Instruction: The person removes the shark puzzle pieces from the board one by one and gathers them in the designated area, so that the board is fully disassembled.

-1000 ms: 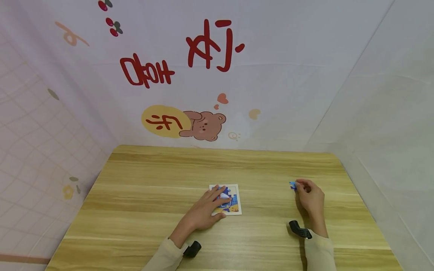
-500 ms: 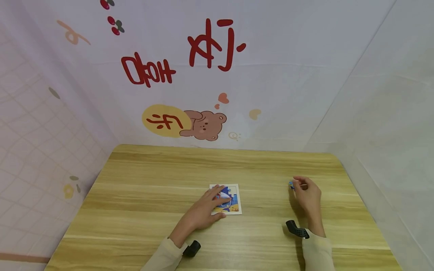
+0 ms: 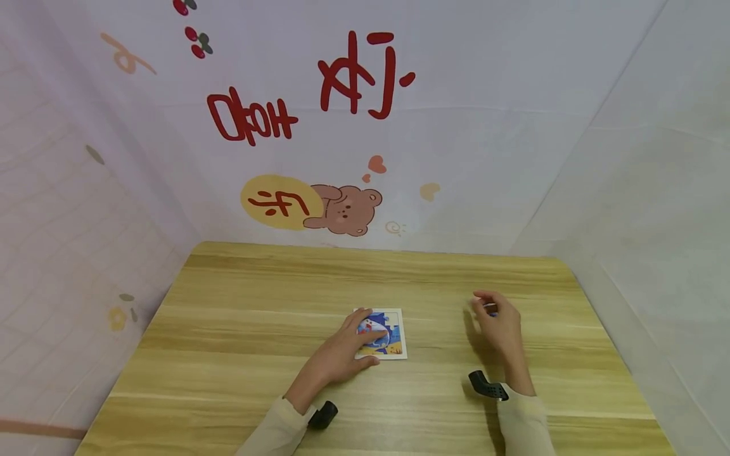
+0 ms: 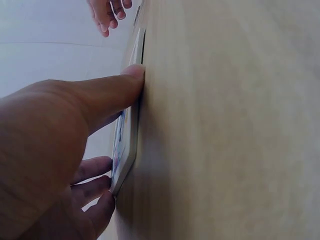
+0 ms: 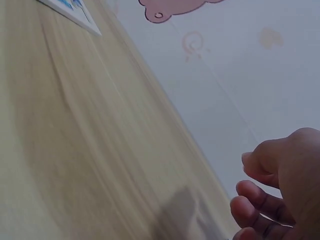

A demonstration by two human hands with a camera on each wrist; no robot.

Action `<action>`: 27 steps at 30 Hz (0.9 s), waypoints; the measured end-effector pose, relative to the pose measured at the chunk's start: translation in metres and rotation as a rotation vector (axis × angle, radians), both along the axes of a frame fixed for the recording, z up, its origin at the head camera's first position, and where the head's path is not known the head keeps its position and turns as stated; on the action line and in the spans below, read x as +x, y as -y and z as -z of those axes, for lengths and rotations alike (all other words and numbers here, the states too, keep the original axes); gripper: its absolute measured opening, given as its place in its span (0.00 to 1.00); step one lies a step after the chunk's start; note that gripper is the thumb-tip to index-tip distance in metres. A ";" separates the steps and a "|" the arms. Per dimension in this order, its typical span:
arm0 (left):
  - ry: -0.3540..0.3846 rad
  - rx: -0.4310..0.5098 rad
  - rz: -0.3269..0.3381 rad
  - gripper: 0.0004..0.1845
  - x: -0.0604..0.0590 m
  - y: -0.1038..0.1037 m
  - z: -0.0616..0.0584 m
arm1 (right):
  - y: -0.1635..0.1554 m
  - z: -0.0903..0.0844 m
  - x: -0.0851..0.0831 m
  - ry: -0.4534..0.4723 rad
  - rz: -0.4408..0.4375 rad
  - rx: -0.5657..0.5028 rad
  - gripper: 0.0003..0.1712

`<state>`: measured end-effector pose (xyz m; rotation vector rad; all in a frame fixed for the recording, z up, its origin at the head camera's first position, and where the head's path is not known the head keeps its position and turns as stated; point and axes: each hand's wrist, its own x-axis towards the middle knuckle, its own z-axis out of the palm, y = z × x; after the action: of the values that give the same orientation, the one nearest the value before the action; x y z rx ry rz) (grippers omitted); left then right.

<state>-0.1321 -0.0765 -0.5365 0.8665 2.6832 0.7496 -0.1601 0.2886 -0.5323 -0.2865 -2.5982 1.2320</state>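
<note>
A small white puzzle board (image 3: 395, 342) with a blue cartoon picture lies flat in the middle of the wooden table (image 3: 256, 304). My left hand (image 3: 365, 339) rests on it, fingers laid straight over the picture and thumb against its near edge. The left wrist view shows the thumb (image 4: 120, 82) pressing the edge of the board (image 4: 126, 145). My right hand (image 3: 483, 305) hovers to the right of the board, fingers curled, pinching a small blue puzzle piece (image 3: 492, 311). The right wrist view shows only curled fingers (image 5: 260, 200), and the piece is hidden there.
Printed fabric walls with a bear picture (image 3: 342, 212) close in the table at the back and both sides. A black wrist mount (image 3: 486, 385) sits on my right sleeve, and another black wrist mount (image 3: 324, 415) sits on the left. The board's corner (image 5: 70, 10) shows far off in the right wrist view.
My right hand has lifted the blue piece and moved left toward the board. My left hand has stayed on the board.
</note>
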 end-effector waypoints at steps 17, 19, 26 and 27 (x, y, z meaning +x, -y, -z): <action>0.008 0.028 -0.005 0.28 -0.002 0.002 0.000 | 0.055 0.004 -0.005 0.012 -0.257 -0.026 0.14; 0.006 0.027 -0.004 0.28 -0.002 0.002 0.000 | 0.062 0.005 -0.004 0.008 -0.284 -0.034 0.13; -0.010 0.015 -0.004 0.29 -0.004 0.003 0.001 | 0.089 0.011 0.000 0.038 -0.336 -0.073 0.12; -0.011 0.012 -0.005 0.29 -0.005 0.003 0.001 | 0.093 0.011 0.000 0.044 -0.341 -0.082 0.11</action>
<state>-0.1369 -0.0793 -0.5374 0.8699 2.6943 0.7648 -0.1600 0.1957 -0.5431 0.1236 -2.7168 1.4571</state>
